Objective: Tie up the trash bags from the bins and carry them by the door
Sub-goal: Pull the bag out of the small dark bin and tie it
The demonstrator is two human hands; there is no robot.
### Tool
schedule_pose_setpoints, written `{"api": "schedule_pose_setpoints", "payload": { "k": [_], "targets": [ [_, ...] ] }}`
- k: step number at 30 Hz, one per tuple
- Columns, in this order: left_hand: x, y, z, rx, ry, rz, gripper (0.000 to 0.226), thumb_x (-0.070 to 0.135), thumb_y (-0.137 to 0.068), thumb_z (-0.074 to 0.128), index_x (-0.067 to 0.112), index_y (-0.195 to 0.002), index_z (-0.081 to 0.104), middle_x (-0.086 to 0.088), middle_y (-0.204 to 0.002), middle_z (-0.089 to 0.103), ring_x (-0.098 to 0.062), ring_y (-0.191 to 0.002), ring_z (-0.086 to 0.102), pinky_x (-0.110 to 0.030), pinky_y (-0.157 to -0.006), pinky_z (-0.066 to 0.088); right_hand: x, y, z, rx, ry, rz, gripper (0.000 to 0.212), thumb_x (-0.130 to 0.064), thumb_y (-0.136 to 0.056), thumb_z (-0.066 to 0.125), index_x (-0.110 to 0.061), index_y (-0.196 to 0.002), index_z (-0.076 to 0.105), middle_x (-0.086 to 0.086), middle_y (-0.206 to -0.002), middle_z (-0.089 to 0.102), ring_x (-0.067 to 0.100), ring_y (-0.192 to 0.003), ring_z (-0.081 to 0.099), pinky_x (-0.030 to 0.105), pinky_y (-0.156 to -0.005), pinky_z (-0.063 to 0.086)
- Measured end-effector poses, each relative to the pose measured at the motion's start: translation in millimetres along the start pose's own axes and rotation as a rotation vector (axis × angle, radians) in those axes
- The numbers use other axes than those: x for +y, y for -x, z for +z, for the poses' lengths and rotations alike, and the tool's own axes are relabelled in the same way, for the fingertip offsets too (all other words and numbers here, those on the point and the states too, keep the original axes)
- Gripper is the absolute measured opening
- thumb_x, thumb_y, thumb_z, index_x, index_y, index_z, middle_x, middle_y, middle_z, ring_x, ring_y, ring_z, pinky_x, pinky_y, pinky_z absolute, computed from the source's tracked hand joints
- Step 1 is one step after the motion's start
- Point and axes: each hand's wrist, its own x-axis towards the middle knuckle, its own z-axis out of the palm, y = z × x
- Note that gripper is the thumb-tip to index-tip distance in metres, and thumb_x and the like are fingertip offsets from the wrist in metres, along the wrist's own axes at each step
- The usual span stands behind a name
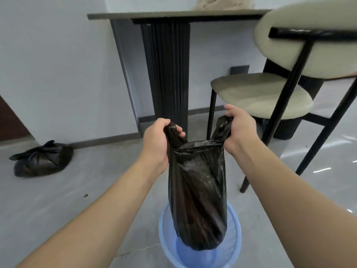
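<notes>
A black trash bag (pixel 199 190) hangs between my hands, its bottom still inside the rim of a light blue bin (pixel 166 246) on the floor below. My left hand (pixel 157 140) is closed on the bag's left handle and my right hand (pixel 239 130) on its right handle, the two pulled apart so the bag's mouth is stretched flat. A second black trash bag (pixel 41 159), tied in a knot, lies on the floor at the left next to the wall.
A dark table (pixel 166 74) with a ribbed pedestal stands against the wall ahead. A cream chair (pixel 270 93) with thin black legs is close on the right. A dark brown door edge (pixel 9 120) shows at far left. The floor is glossy grey tile.
</notes>
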Motion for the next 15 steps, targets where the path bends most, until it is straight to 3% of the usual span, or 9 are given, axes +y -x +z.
{"api": "schedule_pose_setpoints", "payload": {
  "k": [2, 5, 6, 10, 15],
  "targets": [
    [29.4, -8.5, 5.0, -0.002, 0.045, 0.026, 0.025, 0.022, -0.090, 0.046, 0.007, -0.072, 0.054, -0.007, -0.066, 0.059, -0.020, -0.059, 0.060, -0.028, -0.056, 0.053, -16.1, 3.5, 29.5, -0.048, -0.004, -0.025, 0.025, -0.009, -0.079, 0.055, -0.022, -0.087, 0.075, 0.006, -0.106, 0.067, 0.028, -0.099, 0.062, 0.041, -0.088, 0.052],
    [74.5, -16.7, 8.1, 0.008, 0.072, 0.099, 0.025, 0.022, -0.089, 0.046, 0.009, -0.069, 0.053, -0.007, -0.066, 0.059, -0.021, -0.058, 0.057, -0.031, -0.060, 0.049, -36.9, 9.3, 71.3, -0.153, -0.020, -0.061, 0.025, -0.010, -0.080, 0.054, -0.022, -0.088, 0.074, 0.005, -0.097, 0.066, 0.023, -0.081, 0.060, 0.031, -0.069, 0.051],
    [88.3, -18.4, 6.5, 0.024, 0.059, 0.137, 0.024, 0.021, -0.089, 0.046, 0.009, -0.069, 0.052, -0.007, -0.065, 0.059, -0.021, -0.057, 0.057, -0.031, -0.060, 0.048, -42.2, 12.3, 84.5, -0.188, -0.016, -0.071, 0.025, -0.011, -0.079, 0.054, -0.022, -0.086, 0.075, 0.004, -0.097, 0.066, 0.024, -0.083, 0.061, 0.032, -0.070, 0.051],
    [129.7, -21.4, -17.0, 0.088, 0.033, 0.248, 0.026, 0.018, -0.088, 0.046, 0.011, -0.064, 0.052, -0.008, -0.062, 0.059, -0.020, -0.052, 0.055, -0.025, -0.050, 0.048, -48.7, 29.1, 132.7, -0.319, 0.047, -0.105, 0.028, -0.013, -0.069, 0.054, -0.028, -0.076, 0.077, 0.006, -0.118, 0.064, 0.031, -0.115, 0.055, 0.054, -0.100, 0.042],
    [138.2, -23.6, -77.9, 0.211, -0.060, 0.280, 0.027, 0.019, -0.086, 0.047, 0.012, -0.061, 0.053, -0.006, -0.062, 0.060, -0.021, -0.054, 0.055, -0.028, -0.052, 0.048, -17.7, 41.3, 172.2, -0.416, 0.147, -0.119, 0.028, -0.014, -0.063, 0.054, -0.029, -0.067, 0.077, 0.004, -0.112, 0.067, 0.029, -0.110, 0.059, 0.052, -0.099, 0.045]
  ]
}}
